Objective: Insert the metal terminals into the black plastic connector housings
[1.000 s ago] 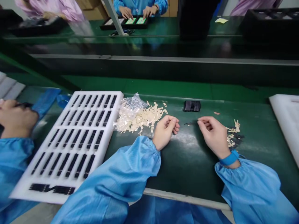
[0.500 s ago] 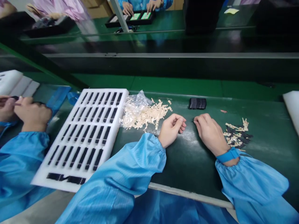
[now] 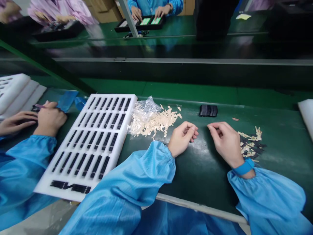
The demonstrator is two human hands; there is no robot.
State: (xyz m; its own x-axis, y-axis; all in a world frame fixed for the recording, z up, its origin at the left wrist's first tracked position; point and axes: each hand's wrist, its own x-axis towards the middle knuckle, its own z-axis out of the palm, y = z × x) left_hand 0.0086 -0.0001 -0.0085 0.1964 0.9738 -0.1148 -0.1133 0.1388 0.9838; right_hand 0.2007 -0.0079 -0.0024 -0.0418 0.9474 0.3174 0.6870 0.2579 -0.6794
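Note:
My left hand point(image 3: 184, 138) is closed above the green work surface, thumb pressed to the curled fingers. Anything inside it is hidden or too small to name. Just to its right, my right hand point(image 3: 225, 143), with a blue wrist strap point(image 3: 244, 166), has thumb and forefinger pinched together; I cannot make out anything at the tips. Beyond the hands sits a neat stack of thin black parts point(image 3: 208, 110). Small cream-coloured tabs point(image 3: 160, 121) lie heaped left of my left hand, partly under a clear plastic bag point(image 3: 146, 109). Beside my right wrist are mixed black and cream scraps point(image 3: 253, 145).
A white foam tray point(image 3: 119, 129) with rows of black parts stands to my left. Farther left are a co-worker's hands point(image 3: 49, 117) and stacked white foam point(image 3: 18, 94). White foam point(image 3: 306, 114) stands at the right edge. Other people work across the bench.
My right hand has drawn slightly right, away from my left. The small dark piece at its fingertips no longer shows. The neighbour's hands have shifted; the whole view moved slightly.

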